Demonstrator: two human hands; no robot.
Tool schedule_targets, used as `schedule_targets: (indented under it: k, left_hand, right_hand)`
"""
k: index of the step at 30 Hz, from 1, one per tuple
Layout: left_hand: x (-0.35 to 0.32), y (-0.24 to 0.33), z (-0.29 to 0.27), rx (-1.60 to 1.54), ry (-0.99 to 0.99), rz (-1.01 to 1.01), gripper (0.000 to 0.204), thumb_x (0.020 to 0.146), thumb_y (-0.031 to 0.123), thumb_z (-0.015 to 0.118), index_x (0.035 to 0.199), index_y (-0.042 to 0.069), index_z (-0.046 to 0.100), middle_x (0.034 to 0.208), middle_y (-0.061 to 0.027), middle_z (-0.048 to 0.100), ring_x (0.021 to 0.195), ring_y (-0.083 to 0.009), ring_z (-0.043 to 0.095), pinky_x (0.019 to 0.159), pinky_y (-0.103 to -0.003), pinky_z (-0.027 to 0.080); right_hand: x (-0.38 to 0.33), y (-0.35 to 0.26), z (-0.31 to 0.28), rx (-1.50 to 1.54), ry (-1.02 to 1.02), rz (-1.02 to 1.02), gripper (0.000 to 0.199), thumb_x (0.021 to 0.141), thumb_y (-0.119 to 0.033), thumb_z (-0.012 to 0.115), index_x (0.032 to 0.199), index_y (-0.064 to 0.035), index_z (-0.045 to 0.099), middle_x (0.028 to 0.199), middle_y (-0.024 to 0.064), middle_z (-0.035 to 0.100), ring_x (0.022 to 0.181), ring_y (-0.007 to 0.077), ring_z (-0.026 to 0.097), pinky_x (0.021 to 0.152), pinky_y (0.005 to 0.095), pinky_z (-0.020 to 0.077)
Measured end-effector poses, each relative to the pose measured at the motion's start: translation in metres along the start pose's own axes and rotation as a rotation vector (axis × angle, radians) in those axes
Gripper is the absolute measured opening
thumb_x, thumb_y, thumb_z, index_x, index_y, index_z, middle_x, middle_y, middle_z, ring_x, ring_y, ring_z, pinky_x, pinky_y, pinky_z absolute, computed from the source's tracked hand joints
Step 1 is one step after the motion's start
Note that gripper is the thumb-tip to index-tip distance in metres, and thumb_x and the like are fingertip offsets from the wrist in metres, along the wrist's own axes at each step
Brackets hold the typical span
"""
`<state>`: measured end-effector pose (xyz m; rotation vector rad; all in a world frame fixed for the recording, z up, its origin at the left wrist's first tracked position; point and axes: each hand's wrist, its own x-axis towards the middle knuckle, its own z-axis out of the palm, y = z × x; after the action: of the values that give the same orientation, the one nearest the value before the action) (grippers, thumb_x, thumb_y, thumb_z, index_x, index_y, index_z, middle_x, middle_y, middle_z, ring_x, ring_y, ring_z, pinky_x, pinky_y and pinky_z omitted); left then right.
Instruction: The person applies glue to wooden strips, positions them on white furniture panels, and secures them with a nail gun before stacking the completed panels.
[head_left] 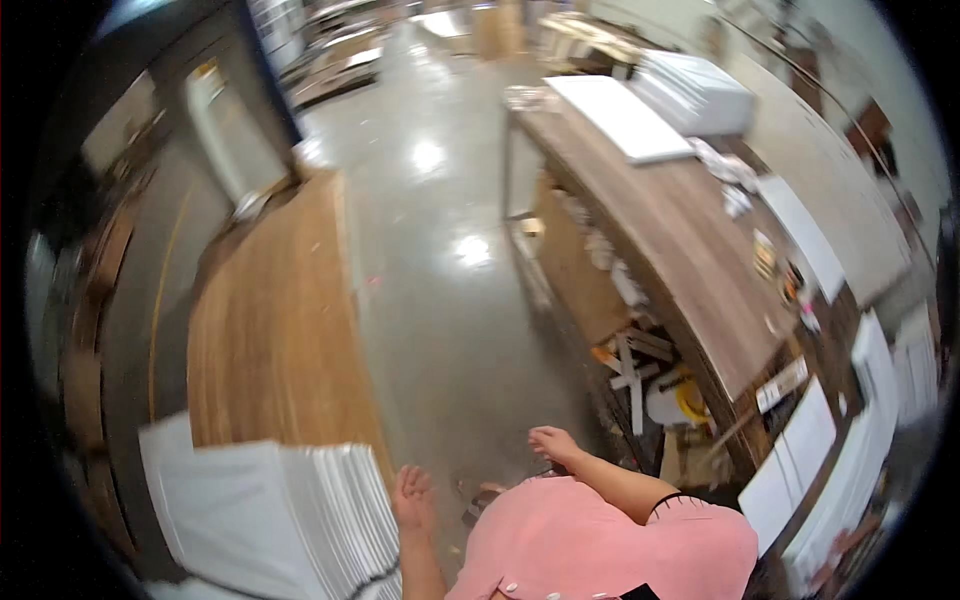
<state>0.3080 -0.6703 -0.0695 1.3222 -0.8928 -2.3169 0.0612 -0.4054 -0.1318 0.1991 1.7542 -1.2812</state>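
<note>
My left hand is raised beside a stack of white panels on my left. Its fingers are loosely bent and apart, with nothing held. In front of my pink shirt, my right hand hangs over the grey floor, empty, its fingers relaxed and stretched out. Neither hand visibly touches anything. The panels stand packed edge to edge, with a dark cord near their lower end.
Beyond the panels lies a large wood-grain board. A long wooden workbench runs along the right, bearing a white panel, stacked white pieces, a cloth and small bottles. A white bucket sits underneath. A floor aisle runs between.
</note>
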Motion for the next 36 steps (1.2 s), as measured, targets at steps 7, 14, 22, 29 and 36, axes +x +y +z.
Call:
schedule_targets:
  k: [7, 14, 22, 29, 36]
  left_hand:
    - [0.043, -0.019, 0.193, 0.342, -0.122, -0.007, 0.058, 0.100, 0.047, 0.057, 0.147, 0.014, 0.052, 0.144, -0.0061, 0.058, 0.123, -0.0255, 0.058, 0.100, -0.044, 0.046]
    - [0.044, -0.121, 0.373, 0.634, -0.513, -0.141, 0.049, 0.103, 0.039, 0.057, 0.142, 0.009, 0.057, 0.130, -0.0085, 0.068, 0.112, -0.0248, 0.066, 0.094, -0.040, 0.052]
    - [0.066, -0.171, 0.511, 1.006, -0.792, -0.333, 0.041, 0.107, 0.033, 0.056, 0.139, 0.008, 0.058, 0.132, -0.0110, 0.069, 0.112, -0.0229, 0.068, 0.094, -0.041, 0.053]
    - [0.108, -0.197, 0.624, 1.073, -0.935, -0.370, 0.043, 0.103, 0.032, 0.061, 0.138, 0.008, 0.058, 0.125, -0.0110, 0.069, 0.110, -0.0272, 0.067, 0.092, -0.044, 0.054]
    - [0.139, -0.208, 0.734, 1.063, -1.464, 0.337, 0.029, 0.103, 0.019, 0.061, 0.118, -0.006, 0.064, 0.104, -0.0100, 0.067, 0.098, -0.0193, 0.062, 0.088, -0.035, 0.050]
  right_hand:
    - [-0.058, -0.056, -0.128, -0.061, 0.227, -0.367, 0.037, 0.096, -0.031, 0.069, 0.127, -0.0118, 0.071, 0.117, 0.0112, 0.075, 0.107, 0.0230, 0.071, 0.095, 0.0361, 0.0549]
    - [-0.041, -0.062, -0.259, 0.135, 0.683, -0.499, 0.029, 0.094, -0.024, 0.071, 0.121, -0.0120, 0.074, 0.111, 0.0125, 0.077, 0.100, 0.0217, 0.074, 0.091, 0.0341, 0.0555]
    - [-0.023, -0.098, -0.426, 0.150, 1.433, -0.626, 0.021, 0.095, -0.023, 0.069, 0.107, -0.0081, 0.077, 0.085, 0.0076, 0.075, 0.075, 0.0183, 0.070, 0.073, 0.0330, 0.0544]
    - [-0.009, -0.074, -0.454, -0.345, 1.716, -0.324, 0.007, 0.084, -0.021, 0.072, 0.086, -0.0164, 0.076, 0.081, 0.0083, 0.073, 0.072, 0.0306, 0.069, 0.069, 0.0437, 0.0546]
    - [-0.020, -0.091, -0.450, -0.244, 1.707, -0.174, 0.005, 0.083, -0.023, 0.072, 0.087, -0.0196, 0.072, 0.081, 0.0012, 0.071, 0.083, 0.0271, 0.067, 0.077, 0.0431, 0.0531]
